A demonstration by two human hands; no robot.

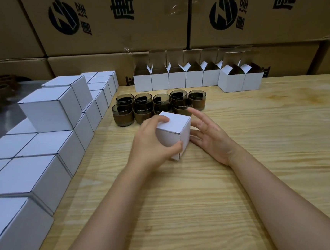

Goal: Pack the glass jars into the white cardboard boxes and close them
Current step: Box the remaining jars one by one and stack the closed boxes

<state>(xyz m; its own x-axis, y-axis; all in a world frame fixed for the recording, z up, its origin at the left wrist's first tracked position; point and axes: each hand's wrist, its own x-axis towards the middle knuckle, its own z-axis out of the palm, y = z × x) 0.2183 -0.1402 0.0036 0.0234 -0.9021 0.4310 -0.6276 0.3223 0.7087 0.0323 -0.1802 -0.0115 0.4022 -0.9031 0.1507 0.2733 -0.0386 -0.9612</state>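
From the head view, the person's left hand (152, 144) is wrapped round a small white cardboard box (184, 135) in the middle of the pale wooden table (244, 177). The thumb is on the near face and the fingers curl over the top. The box is tipped onto one lower edge and its lid looks shut. The right hand (209, 137) is spread and slack just beside the box's right face. I can't tell whether it touches the box.

My guess is that this box is finished and about to join the stacked closed white boxes (52, 146) on the left. To do that well, I'd keep the grip across the top so the flap stays tucked. I'd carry the box level and set it square against its neighbours rather than sliding it in.

The dark smoked-glass jars with brown bands (158, 105) stand in a tight cluster right behind the box, nearly touching it. Any move should go left or up, not forward. The row of open white cardboard boxes (176, 80) waits behind the jars, against the big brown printed cartons (111, 20). There is plenty of bare table to the right and towards the person. The stack crowds the table's left edge.
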